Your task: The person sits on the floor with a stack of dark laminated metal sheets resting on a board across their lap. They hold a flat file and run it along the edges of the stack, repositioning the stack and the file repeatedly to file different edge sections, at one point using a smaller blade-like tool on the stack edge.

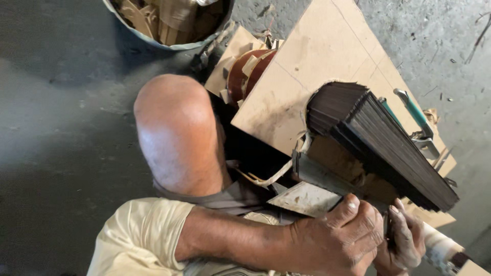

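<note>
We grip the dark, fanned stack of thin metal laminations (388, 148), propped above the cardboard sheet (317, 66), our left hand (337, 240) and right hand (404, 240) closed around its lower end; sharp edges could cut us, or sheets slip.

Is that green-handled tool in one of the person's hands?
No, the green-handled tool lies on the brown board, apart from both hands, which grip the dark metal stack.
</note>
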Motion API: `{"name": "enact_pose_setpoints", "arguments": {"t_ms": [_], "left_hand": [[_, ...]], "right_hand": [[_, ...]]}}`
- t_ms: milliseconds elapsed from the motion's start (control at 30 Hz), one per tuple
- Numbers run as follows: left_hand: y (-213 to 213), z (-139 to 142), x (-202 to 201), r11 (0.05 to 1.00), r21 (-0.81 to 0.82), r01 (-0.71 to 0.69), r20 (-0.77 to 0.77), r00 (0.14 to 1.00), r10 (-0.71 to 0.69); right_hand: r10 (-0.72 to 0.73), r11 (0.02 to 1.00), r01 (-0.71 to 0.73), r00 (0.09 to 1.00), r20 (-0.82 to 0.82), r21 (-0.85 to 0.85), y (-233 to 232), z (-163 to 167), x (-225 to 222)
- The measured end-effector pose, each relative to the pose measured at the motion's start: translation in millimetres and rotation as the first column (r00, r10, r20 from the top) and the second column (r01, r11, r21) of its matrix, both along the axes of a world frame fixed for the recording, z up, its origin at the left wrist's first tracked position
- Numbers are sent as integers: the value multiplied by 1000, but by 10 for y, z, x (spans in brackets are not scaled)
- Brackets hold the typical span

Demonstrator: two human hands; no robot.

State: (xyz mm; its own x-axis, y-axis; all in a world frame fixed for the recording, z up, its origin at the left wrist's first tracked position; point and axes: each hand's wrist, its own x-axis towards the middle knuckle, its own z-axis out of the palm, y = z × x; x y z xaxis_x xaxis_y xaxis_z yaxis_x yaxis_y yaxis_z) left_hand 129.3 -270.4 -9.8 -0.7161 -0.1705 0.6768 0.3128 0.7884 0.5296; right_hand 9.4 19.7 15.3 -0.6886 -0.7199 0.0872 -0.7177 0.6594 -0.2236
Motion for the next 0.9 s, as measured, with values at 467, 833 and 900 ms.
{"name": "enact_pose_setpoints", "arguments": {"t_ms": [467,833,900], "left_hand": [[-57,-84,-148,995,-3,104,152,983,-102],[84,-108,-157,969,2,249,294,926,-238],[133,-145,-147,968,-23,250,288,929,-233]], "right_hand": [[102,987,-109,993,-59,-118,-93,-177,-81],[228,968,-226,974,10,-114,-109,-56,-33],[257,957,-258,966,-31,-133,-126,-95,-29]]}}
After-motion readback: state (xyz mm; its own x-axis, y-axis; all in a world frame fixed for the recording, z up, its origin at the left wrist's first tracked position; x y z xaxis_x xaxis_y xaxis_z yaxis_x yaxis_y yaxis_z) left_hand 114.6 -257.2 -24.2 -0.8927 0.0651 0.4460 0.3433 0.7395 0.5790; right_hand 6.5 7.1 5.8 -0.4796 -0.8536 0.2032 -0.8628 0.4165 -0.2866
